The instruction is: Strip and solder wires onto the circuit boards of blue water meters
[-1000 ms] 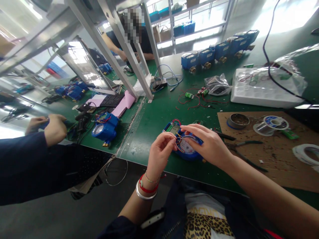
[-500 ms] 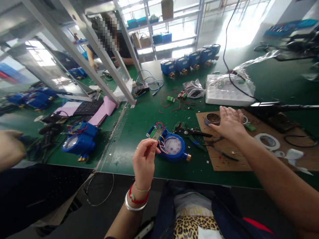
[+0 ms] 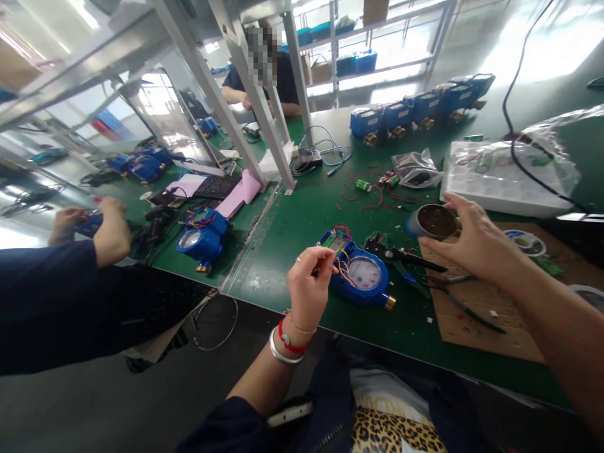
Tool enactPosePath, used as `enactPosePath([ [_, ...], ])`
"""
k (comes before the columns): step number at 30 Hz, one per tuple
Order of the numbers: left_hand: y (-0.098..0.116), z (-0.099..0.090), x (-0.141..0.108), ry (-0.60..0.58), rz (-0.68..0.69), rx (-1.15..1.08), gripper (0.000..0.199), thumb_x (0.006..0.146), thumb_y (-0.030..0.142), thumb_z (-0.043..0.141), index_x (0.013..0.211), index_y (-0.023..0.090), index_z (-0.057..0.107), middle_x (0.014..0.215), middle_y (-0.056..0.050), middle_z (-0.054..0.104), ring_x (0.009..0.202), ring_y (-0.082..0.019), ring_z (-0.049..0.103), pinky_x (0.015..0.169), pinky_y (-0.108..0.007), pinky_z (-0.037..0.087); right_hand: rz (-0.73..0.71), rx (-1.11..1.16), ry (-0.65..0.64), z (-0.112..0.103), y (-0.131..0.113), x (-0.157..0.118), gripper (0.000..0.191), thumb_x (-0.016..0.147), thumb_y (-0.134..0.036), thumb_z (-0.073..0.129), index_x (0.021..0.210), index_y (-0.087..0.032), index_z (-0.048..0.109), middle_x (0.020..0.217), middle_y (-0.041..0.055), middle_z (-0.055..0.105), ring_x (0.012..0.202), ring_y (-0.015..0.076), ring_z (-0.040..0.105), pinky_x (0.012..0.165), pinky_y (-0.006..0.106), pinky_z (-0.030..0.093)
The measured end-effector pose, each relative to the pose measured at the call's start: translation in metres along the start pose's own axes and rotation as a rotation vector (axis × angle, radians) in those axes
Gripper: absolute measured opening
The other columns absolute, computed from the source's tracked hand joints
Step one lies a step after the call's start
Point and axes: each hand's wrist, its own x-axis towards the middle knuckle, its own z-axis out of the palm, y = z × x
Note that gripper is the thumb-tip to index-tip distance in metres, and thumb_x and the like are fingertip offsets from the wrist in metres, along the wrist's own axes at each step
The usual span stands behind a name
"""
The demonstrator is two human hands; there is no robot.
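Note:
My right hand [image 3: 481, 242] grips a round tin [image 3: 436, 221] with brown matter inside. The tin is tilted towards me, beside the cardboard's left edge. My left hand [image 3: 309, 283] is closed in a pinch at the thin coloured wires [image 3: 346, 270] of a blue water meter [image 3: 363, 280]. Its fingertips partly cover the meter's opened electronics box, where a green circuit board [image 3: 334, 242] shows. The meter lies dial up on the bench, its brass end pointing right. Just right of it rest wire strippers [image 3: 406, 257] and cutting pliers [image 3: 472, 308].
A cardboard sheet [image 3: 453, 327] lies at right, with a solder spool [image 3: 525, 242] on it. Behind are a foam tray [image 3: 495, 189], a plastic bag [image 3: 418, 168] and several blue meters [image 3: 396, 116]. Another meter [image 3: 202, 236] stands left, near a co-worker's arms [image 3: 111, 233].
My right hand has lifted the tin off the cardboard and moved it left. My left hand stays at the meter's wires. The camera view has swung left, and the co-worker's arms now show more fully.

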Motion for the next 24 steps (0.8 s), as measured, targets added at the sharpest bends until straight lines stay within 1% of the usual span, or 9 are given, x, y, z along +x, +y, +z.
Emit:
enactPosePath([
  [1, 0.000, 0.000, 0.001, 0.010, 0.073, 0.075, 0.009, 0.094, 0.025, 0.056, 0.094, 0.019, 0.063, 0.091, -0.004, 0.064, 0.077, -0.014, 0.063, 0.073, -0.027, 0.051, -0.056, 0.053, -0.015, -0.007, -0.020, 0.002, 0.090, 0.072, -0.044, 0.074, 0.147, -0.014, 0.033, 0.129, 0.0202, 0.052, 0.118, 0.0341, 0.054, 0.098, 0.046, 0.048],
  [3, -0.001, 0.000, 0.003, 0.027, 0.192, 0.195, 0.009, 0.094, 0.022, 0.055, 0.095, 0.020, 0.064, 0.102, -0.006, 0.061, 0.080, -0.014, 0.058, 0.074, -0.028, 0.049, -0.199, 0.102, -0.047, -0.017, -0.054, 0.005, 0.090, 0.073, -0.042, 0.074, 0.148, -0.018, 0.030, 0.133, 0.0160, 0.049, 0.121, 0.0316, 0.052, 0.101, 0.045, 0.048],
  [5, 0.000, -0.001, 0.005, 0.024, 0.238, 0.247, 0.010, 0.094, 0.020, 0.055, 0.096, 0.020, 0.064, 0.105, -0.006, 0.058, 0.076, -0.013, 0.054, 0.073, -0.028, 0.047, -0.338, 0.115, -0.074, -0.021, -0.078, 0.007, 0.088, 0.076, -0.039, 0.072, 0.149, -0.020, 0.027, 0.135, 0.0141, 0.046, 0.125, 0.0310, 0.049, 0.105, 0.047, 0.046],
  [7, 0.000, -0.002, 0.007, 0.005, 0.232, 0.247, 0.010, 0.094, 0.020, 0.055, 0.093, 0.020, 0.065, 0.105, -0.005, 0.055, 0.073, -0.011, 0.050, 0.073, -0.028, 0.046, -0.454, 0.095, -0.099, -0.020, -0.093, 0.008, 0.087, 0.077, -0.035, 0.070, 0.149, -0.019, 0.024, 0.137, 0.0147, 0.045, 0.128, 0.0309, 0.047, 0.107, 0.047, 0.044],
  [10, 0.003, -0.004, 0.012, -0.023, 0.216, 0.228, 0.010, 0.093, 0.021, 0.056, 0.089, 0.020, 0.066, 0.109, -0.005, 0.053, 0.085, -0.014, 0.052, 0.079, -0.031, 0.046, -0.576, 0.032, -0.130, -0.014, -0.104, 0.008, 0.083, 0.078, -0.028, 0.067, 0.148, -0.016, 0.024, 0.137, 0.0164, 0.045, 0.129, 0.0314, 0.045, 0.109, 0.048, 0.042],
  [12, 0.004, -0.005, 0.015, -0.035, 0.211, 0.232, 0.009, 0.093, 0.020, 0.057, 0.090, 0.021, 0.066, 0.111, -0.006, 0.052, 0.094, -0.017, 0.052, 0.085, -0.034, 0.045, -0.617, 0.010, -0.142, -0.010, -0.109, 0.006, 0.077, 0.077, -0.024, 0.065, 0.145, -0.015, 0.029, 0.136, 0.0165, 0.046, 0.127, 0.0319, 0.047, 0.108, 0.048, 0.043],
  [16, 0.008, -0.006, 0.018, -0.057, 0.208, 0.255, 0.008, 0.091, 0.017, 0.059, 0.090, 0.021, 0.065, 0.113, -0.007, 0.053, 0.104, -0.020, 0.051, 0.093, -0.039, 0.043, -0.663, 0.008, -0.157, -0.009, -0.117, 0.003, 0.066, 0.079, -0.023, 0.061, 0.140, -0.016, 0.036, 0.132, 0.0159, 0.048, 0.124, 0.0316, 0.048, 0.106, 0.048, 0.045],
  [19, 0.010, -0.004, 0.020, -0.071, 0.226, 0.271, 0.007, 0.089, 0.014, 0.060, 0.090, 0.020, 0.064, 0.115, -0.007, 0.054, 0.112, -0.022, 0.049, 0.098, -0.043, 0.041, -0.689, -0.021, -0.150, -0.010, -0.122, 0.002, 0.064, 0.079, -0.023, 0.061, 0.139, -0.014, 0.038, 0.131, 0.0166, 0.048, 0.121, 0.0319, 0.049, 0.105, 0.048, 0.046],
  [24, 0.010, 0.000, 0.020, -0.063, 0.250, 0.282, 0.009, 0.087, 0.011, 0.062, 0.090, 0.020, 0.063, 0.116, -0.007, 0.054, 0.113, -0.023, 0.050, 0.097, -0.044, 0.041, -0.729, -0.016, -0.152, -0.013, -0.127, 0.000, 0.063, 0.082, -0.021, 0.058, 0.141, -0.015, 0.037, 0.130, 0.0161, 0.050, 0.121, 0.0326, 0.048, 0.106, 0.049, 0.046],
])
